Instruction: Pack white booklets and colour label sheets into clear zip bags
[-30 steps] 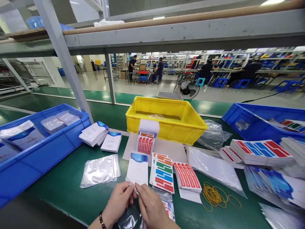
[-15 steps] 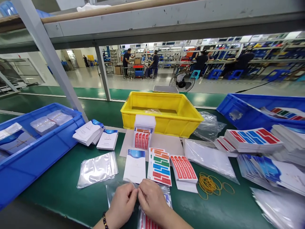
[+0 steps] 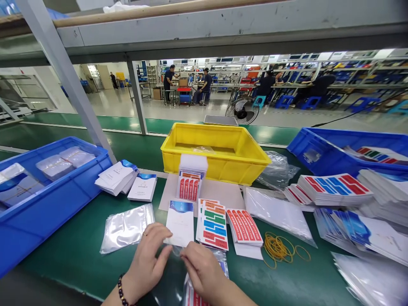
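Observation:
My left hand [image 3: 147,259] is open, thumb apart from the fingers, with its fingertips at the lower left corner of a white and blue booklet [image 3: 180,225]. My right hand [image 3: 205,270] is pinched closed on the edge of a clear plastic bag [image 3: 168,282], which hangs below and between the hands. Partly hidden under my right hand lies a clear-bagged set with red stickers [image 3: 195,295]. Right of the booklet are a stack of multicoloured sticker sheets [image 3: 214,225] and red sticker sheets [image 3: 245,227]. A pile of clear bags [image 3: 127,227] lies to the left.
A yellow bin [image 3: 216,165] stands behind the upright stack of cards [image 3: 193,165]. Blue bins [image 3: 63,191] flank the bench, with another blue bin [image 3: 318,157] at right. Rubber bands [image 3: 277,248], booklet piles [image 3: 360,229] and more sticker sheets [image 3: 338,187] lie at right.
My left hand has let go of the bag edge, opened and moved left and up to the booklet's corner. My right hand stays at the bag, which now hangs lower.

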The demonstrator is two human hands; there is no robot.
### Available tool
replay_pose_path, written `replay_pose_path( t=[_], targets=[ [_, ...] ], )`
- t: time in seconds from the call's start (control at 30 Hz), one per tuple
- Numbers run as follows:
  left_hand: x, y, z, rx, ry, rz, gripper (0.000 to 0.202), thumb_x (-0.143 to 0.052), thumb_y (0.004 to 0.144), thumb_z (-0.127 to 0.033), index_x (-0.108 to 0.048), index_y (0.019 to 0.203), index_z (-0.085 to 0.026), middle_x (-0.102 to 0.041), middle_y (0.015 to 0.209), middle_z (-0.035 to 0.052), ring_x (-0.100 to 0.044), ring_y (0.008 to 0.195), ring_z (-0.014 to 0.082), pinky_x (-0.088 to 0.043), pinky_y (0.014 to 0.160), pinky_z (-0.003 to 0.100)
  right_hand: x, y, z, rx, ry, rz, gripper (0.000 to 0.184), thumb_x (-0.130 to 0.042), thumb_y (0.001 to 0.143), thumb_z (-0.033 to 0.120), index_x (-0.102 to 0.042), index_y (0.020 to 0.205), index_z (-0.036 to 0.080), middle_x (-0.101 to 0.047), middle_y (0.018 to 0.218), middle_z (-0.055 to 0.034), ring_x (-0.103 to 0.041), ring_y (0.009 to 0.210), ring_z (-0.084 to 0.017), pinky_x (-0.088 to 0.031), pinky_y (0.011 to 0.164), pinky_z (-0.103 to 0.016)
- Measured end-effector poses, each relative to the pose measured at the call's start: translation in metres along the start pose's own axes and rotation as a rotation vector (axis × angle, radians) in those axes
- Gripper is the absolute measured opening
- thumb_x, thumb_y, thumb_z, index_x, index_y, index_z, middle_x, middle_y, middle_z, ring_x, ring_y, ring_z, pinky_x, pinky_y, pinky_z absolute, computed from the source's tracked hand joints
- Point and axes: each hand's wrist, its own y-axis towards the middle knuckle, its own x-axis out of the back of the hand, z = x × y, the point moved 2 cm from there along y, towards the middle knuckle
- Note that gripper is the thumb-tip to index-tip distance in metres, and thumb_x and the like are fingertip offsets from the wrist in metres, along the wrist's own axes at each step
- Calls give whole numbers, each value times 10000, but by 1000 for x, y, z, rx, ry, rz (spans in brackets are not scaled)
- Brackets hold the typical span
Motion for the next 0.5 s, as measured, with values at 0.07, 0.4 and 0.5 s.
replay_pose_path(
  t=[0.07, 0.4, 0.5],
  targets=[
    [9, -3, -6, -223, 141, 146, 156, -446, 807, -177, -587, 867, -206, -616, 829, 40, -501, 927, 204, -340, 881, 358, 5, 0, -1, -14, 137, 101, 201, -368, 843, 140, -560, 797, 175, -566, 702, -29, -511, 641, -132, -381, 578, -222],
    [39, -24, 27, 146, 77, 418, 287, -464, 820, -322, -585, 589, -202, -551, 629, 0, -483, 643, 157, -327, 604, 221, 9, 25, 0, -46, -38, 268, 309, -568, 775, 237, -519, 1080, 217, -578, 984, -52, -514, 895, -194, -388, 796, -310],
    [31, -28, 33, 206, -33, 461, 342, -461, 815, -335, -566, 529, -178, -497, 564, -18, -445, 589, 135, -320, 585, 209, -2, 40, -13, -102, -320, 247, 448, -632, 690, 207, -497, 1116, 166, -547, 1037, -125, -477, 945, -278, -357, 825, -435]
  ],
)
